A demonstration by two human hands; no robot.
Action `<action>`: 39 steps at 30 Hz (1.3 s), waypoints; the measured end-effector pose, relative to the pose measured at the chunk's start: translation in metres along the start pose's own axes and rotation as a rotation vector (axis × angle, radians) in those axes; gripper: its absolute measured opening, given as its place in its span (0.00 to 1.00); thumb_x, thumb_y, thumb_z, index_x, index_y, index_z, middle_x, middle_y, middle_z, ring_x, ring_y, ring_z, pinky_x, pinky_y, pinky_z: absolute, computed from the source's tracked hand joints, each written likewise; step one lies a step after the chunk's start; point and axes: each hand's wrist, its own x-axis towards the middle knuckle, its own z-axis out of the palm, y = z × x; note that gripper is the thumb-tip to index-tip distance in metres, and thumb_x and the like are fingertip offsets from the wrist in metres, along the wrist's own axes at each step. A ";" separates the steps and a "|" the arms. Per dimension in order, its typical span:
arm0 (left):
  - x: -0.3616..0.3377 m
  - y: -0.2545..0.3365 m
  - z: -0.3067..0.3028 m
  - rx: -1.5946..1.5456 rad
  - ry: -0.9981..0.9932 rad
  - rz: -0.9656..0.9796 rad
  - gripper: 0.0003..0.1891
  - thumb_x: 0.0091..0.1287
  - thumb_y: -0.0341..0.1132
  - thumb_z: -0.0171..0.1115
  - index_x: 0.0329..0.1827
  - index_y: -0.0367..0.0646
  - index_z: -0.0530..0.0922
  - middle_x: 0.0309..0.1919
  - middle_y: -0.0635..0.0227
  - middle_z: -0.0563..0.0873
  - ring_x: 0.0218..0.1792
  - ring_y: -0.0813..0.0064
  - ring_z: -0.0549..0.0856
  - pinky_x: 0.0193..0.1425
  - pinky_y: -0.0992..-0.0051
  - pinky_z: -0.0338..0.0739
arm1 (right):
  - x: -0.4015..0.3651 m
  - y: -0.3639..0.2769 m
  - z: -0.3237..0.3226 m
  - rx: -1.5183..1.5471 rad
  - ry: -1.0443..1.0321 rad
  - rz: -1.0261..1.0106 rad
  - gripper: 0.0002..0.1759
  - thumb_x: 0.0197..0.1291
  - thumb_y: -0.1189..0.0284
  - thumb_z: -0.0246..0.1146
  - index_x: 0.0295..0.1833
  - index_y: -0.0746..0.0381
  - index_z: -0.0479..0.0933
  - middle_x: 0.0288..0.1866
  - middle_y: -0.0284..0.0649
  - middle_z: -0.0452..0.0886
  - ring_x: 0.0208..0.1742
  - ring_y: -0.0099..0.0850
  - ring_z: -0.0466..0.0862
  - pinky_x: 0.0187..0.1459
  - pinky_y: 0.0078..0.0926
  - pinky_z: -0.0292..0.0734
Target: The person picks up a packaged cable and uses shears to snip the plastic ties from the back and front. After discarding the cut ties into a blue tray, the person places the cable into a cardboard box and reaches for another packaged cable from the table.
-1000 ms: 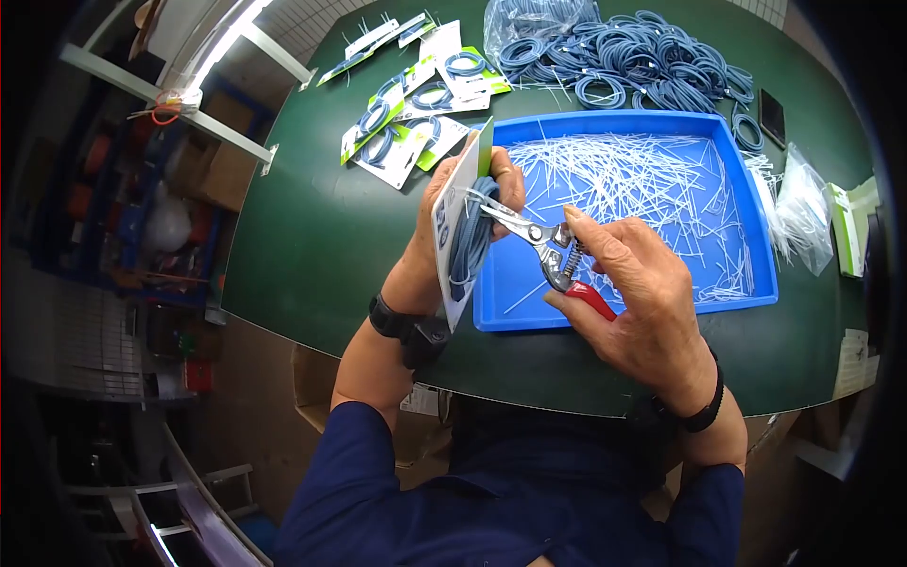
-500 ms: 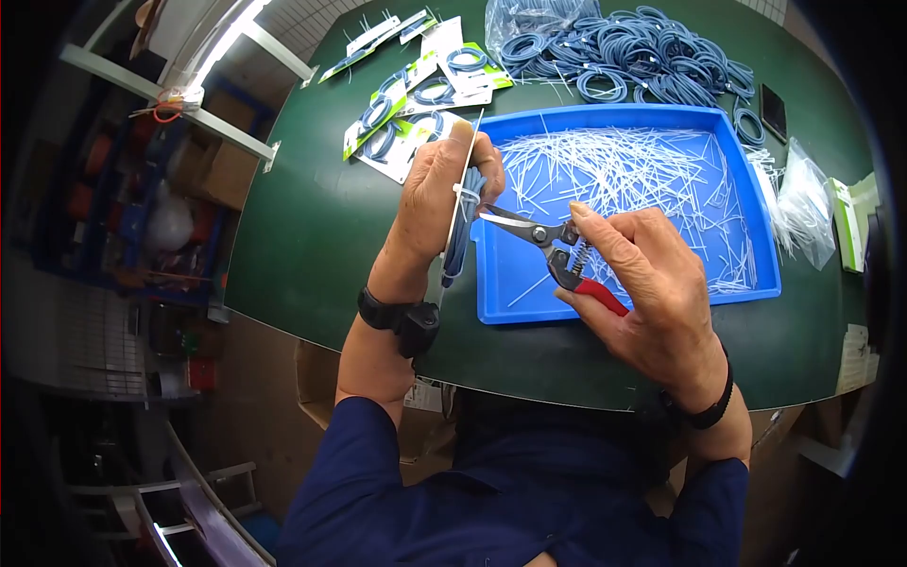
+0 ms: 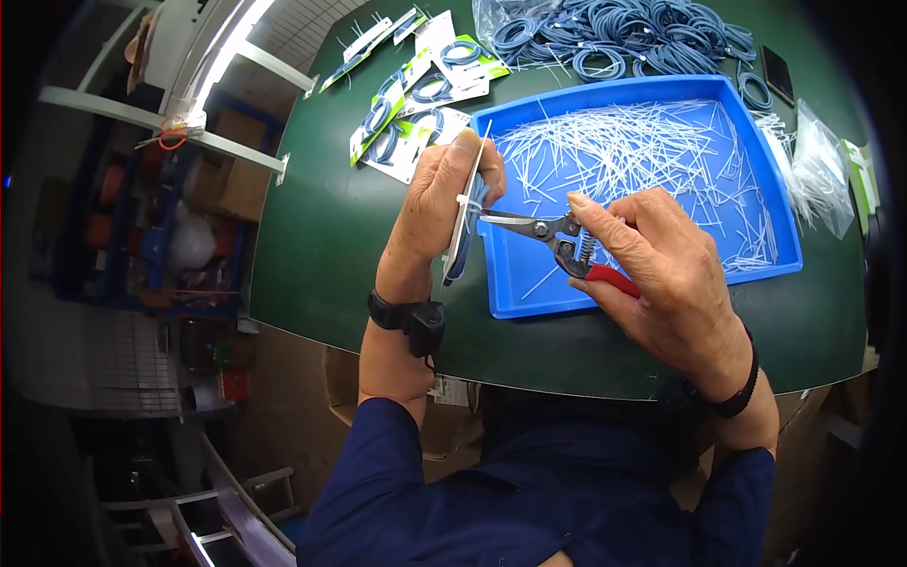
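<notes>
My left hand (image 3: 436, 194) grips a card edge-on, its fingers wrapped round the top. A coil of blue-grey cable (image 3: 463, 248) lies against the card's right side, with a white cable tie (image 3: 467, 200) around it. My right hand (image 3: 666, 274) is closed on red-handled pruning shears (image 3: 559, 241), with a spring between the handles. The blade tips point left and reach the coil beside the tie. Whether they touch the tie is too small to tell.
A blue tray (image 3: 642, 286) of loose white cable ties sits under my right hand. Carded cables (image 3: 430, 90) lie at the back left. Many coiled cables (image 3: 652, 38), a phone (image 3: 778, 76) and a plastic bag (image 3: 820, 175) lie at the back and right of the green table (image 3: 350, 236).
The shears' blades have come closer together, with their tips at the coil beside the tie. The whole view has shifted slightly. Both hands keep their holds.
</notes>
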 end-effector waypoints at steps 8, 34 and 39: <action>0.003 -0.008 0.002 -0.015 -0.004 -0.003 0.35 0.89 0.57 0.38 0.27 0.39 0.75 0.23 0.68 0.77 0.27 0.80 0.72 0.33 0.74 0.66 | -0.002 0.000 -0.004 -0.047 0.013 -0.003 0.46 0.41 0.76 0.84 0.72 0.55 0.80 0.46 0.41 0.81 0.41 0.37 0.80 0.40 0.37 0.79; 0.004 -0.013 0.006 0.144 0.128 0.016 0.32 0.89 0.53 0.34 0.28 0.42 0.70 0.22 0.68 0.73 0.24 0.76 0.68 0.31 0.76 0.64 | -0.007 0.022 0.002 -0.103 0.014 -0.024 0.41 0.50 0.79 0.80 0.73 0.58 0.78 0.39 0.39 0.81 0.36 0.35 0.82 0.37 0.34 0.78; 0.007 -0.021 0.016 -0.171 0.174 0.031 0.36 0.88 0.59 0.38 0.29 0.39 0.79 0.22 0.70 0.80 0.21 0.83 0.73 0.27 0.78 0.67 | -0.002 0.019 0.010 0.325 0.086 0.208 0.33 0.54 0.81 0.80 0.66 0.63 0.76 0.42 0.39 0.83 0.41 0.31 0.85 0.42 0.32 0.82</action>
